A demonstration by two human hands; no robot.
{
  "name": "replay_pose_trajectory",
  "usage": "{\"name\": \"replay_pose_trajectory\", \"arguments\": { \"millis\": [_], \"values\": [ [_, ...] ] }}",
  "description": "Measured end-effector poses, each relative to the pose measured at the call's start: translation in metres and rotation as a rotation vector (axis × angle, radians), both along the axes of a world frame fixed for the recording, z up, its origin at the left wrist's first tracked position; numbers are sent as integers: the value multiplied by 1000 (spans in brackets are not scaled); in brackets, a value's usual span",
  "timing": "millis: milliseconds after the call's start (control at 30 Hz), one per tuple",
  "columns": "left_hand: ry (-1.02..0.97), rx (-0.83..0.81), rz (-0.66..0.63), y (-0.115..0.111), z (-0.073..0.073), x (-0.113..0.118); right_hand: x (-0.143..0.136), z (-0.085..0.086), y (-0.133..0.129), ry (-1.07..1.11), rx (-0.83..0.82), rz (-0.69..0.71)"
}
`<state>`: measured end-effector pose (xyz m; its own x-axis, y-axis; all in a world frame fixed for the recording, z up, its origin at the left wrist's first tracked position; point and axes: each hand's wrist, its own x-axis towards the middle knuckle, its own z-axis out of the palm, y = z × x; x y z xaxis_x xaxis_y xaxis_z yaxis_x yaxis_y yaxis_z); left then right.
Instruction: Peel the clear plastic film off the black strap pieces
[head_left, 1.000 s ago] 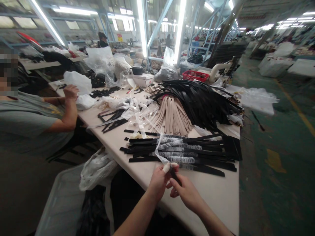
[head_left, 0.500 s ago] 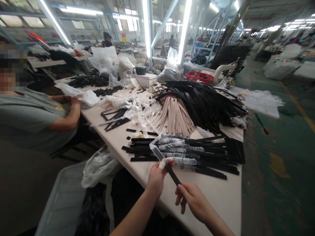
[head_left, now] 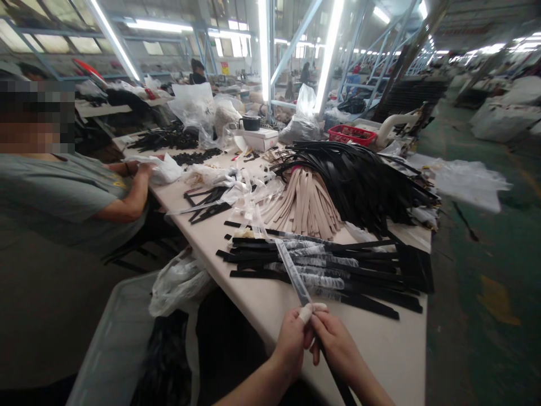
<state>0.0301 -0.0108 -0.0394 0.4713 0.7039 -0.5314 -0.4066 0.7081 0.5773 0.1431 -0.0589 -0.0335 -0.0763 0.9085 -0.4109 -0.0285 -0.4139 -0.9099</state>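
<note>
Left hand (head_left: 292,338) and right hand (head_left: 337,340) meet, pinching a long flat black strap (head_left: 333,375) and clear plastic strip (head_left: 289,267) above a cream-topped table (head_left: 391,361); keeping both aligned likely prevents wrinkles.

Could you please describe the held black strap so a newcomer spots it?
From the broad pale tabletop, look to the left hand and right hand together at its near side. The narrow black strap runs from them towards the camera, held, while similar black straps lie beyond.

Bare tabletop (head_left: 395,352) beside the right hand (head_left: 338,338); black straps (head_left: 369,289) just beyond.
</note>
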Motion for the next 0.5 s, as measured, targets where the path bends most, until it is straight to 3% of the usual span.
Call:
{"name": "replay_pose_trajectory", "arguments": {
  "millis": [200,400,500],
  "values": [
    [-52,13,134,25,-1,-3,2,-16,-6,75,-139,35],
    [110,40,122,3,-2,14,-3,-3,2,-3,-14,-43],
    [108,110,255,12,11,11,-3,1,-5,85,-77,3]
  ]
}}
